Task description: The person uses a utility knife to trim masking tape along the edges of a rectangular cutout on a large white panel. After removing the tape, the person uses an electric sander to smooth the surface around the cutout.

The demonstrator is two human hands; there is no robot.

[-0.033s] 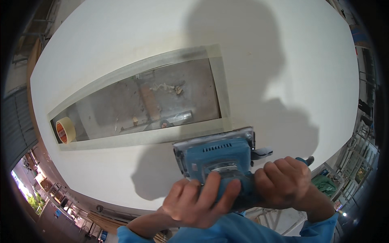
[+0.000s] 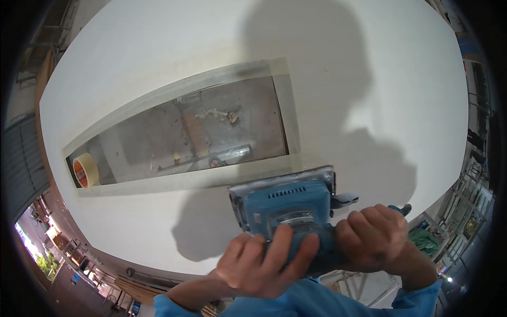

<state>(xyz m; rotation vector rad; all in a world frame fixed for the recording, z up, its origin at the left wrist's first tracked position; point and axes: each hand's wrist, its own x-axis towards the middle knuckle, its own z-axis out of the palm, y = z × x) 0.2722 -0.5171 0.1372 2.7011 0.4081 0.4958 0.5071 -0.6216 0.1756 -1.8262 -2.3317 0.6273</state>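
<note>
A blue sheet sander [image 2: 289, 203] rests on the white panel [image 2: 422, 68], its flat pad close to the lower tape border near the right end of the cut-out. My left hand [image 2: 266, 261] is closed over the front of its body, fingers wrapped on top. Its rear handle is in the closed grip of my right hand [image 2: 375, 235]. A grey dust outlet [image 2: 344, 199] sticks out at the sander's right side. Masking tape [image 2: 185, 182] frames the long tapered opening in the panel. The sander's underside is hidden.
A roll of masking tape [image 2: 86, 170] stands in the opening's narrow left end. Through the opening, a dusty floor [image 2: 153, 132] shows scraps and a silvery cylinder [image 2: 237, 152]. Metal racks [image 2: 475, 206] stand beyond the panel's right edge, near a green bag [image 2: 423, 240].
The sander and both my hands have shifted very slightly to the right. The panel, the tape border and the tape roll stay where they were.
</note>
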